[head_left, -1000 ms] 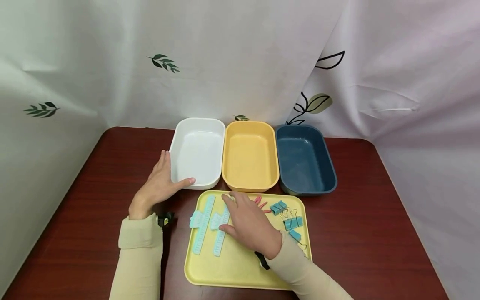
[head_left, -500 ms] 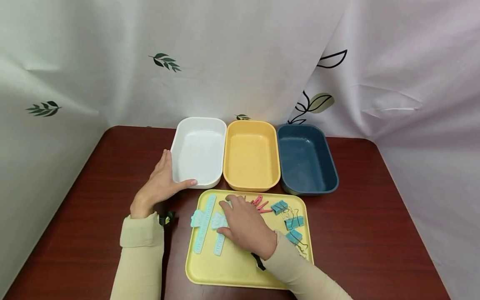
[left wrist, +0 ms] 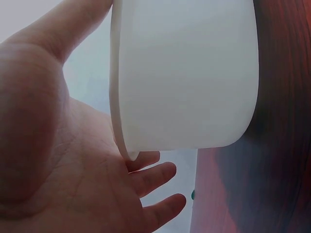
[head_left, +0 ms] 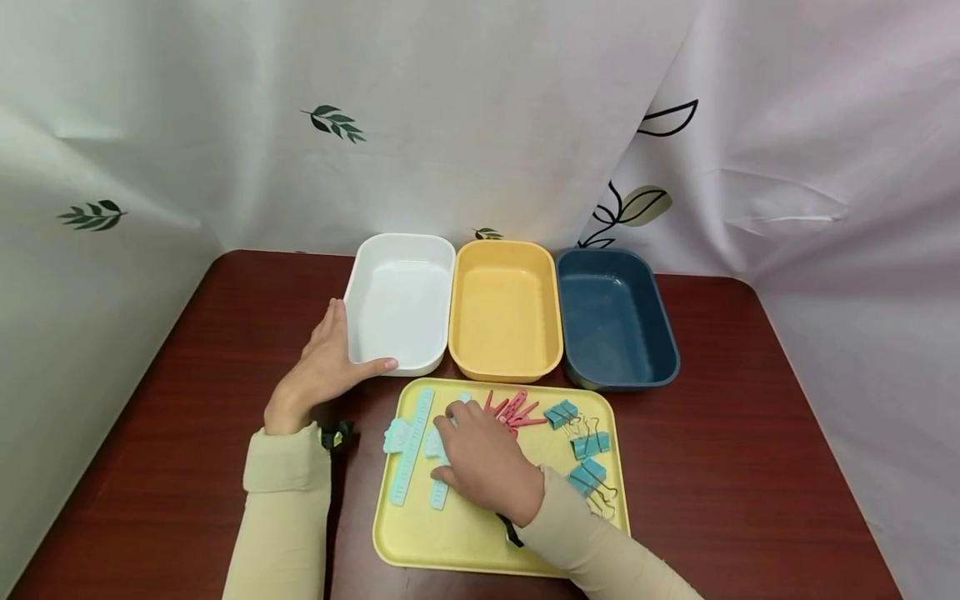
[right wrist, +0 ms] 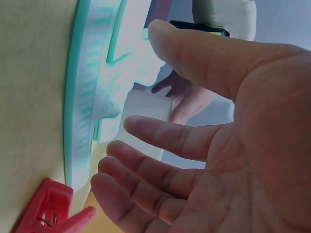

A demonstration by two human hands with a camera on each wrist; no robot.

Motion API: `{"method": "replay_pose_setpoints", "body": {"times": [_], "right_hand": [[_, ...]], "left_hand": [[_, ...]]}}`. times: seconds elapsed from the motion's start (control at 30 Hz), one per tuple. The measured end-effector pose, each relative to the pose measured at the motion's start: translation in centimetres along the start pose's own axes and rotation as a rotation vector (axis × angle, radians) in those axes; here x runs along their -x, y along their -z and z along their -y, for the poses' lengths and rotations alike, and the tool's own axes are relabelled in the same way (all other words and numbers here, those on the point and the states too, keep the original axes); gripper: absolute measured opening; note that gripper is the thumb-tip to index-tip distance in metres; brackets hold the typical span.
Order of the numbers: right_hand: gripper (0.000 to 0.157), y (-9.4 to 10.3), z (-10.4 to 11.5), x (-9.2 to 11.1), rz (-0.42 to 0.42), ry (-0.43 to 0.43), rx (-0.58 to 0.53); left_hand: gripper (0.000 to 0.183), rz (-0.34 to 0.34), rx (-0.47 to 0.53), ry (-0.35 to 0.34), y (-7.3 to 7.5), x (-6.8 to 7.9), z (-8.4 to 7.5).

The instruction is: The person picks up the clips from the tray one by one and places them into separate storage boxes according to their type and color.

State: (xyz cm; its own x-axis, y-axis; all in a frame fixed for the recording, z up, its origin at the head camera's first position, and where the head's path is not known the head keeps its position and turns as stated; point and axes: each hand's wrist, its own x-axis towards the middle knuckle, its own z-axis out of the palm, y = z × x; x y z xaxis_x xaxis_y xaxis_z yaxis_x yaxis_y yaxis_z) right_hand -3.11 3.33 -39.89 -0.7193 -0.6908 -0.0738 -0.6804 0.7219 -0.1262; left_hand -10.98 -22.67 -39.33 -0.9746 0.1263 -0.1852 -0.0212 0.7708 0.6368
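My left hand (head_left: 318, 371) rests against the near left corner of a white bin (head_left: 400, 312). Its thumb lies along the near rim, and its straight fingers (left wrist: 158, 178) reach along the left side. Over a yellow tray (head_left: 423, 542), my right hand (head_left: 491, 462) hovers with fingers slightly bent and parted. Its thumb and fingertips are close around a pale teal ruler clip (right wrist: 82, 102), with nothing gripped between them. The hand hides part of this clip in the head view. A second ruler clip (head_left: 413, 446) lies to its left.
Red clothespins (head_left: 517, 412) lie in a heap on the tray, right of the hand. Several blue binder clips (head_left: 590, 444) lie along the tray's right side. A yellow bin (head_left: 506, 312) and a dark blue bin (head_left: 615, 321) stand beside the white one.
My right hand has moved slightly left and toward the near side, lowering around the ruler clip and uncovering more of the clothespins. My left hand stays at the white bin.
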Motion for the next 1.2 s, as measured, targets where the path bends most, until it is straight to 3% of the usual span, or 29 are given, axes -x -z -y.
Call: {"method": "replay_pose_setpoints", "body": {"times": [0.73,1.2], "right_hand": [[0.055,-1.4,0.7,-0.7,-0.057,-0.037,-0.022],[0.041,-1.7,0.5,-1.0,-0.106,-0.014,0.033]], "left_hand": [[0.130,-0.001,-0.004,-0.003,-0.1,-0.1,0.1],[0.130,0.001,-0.009,0.003,-0.1,-0.2,0.1]]}}
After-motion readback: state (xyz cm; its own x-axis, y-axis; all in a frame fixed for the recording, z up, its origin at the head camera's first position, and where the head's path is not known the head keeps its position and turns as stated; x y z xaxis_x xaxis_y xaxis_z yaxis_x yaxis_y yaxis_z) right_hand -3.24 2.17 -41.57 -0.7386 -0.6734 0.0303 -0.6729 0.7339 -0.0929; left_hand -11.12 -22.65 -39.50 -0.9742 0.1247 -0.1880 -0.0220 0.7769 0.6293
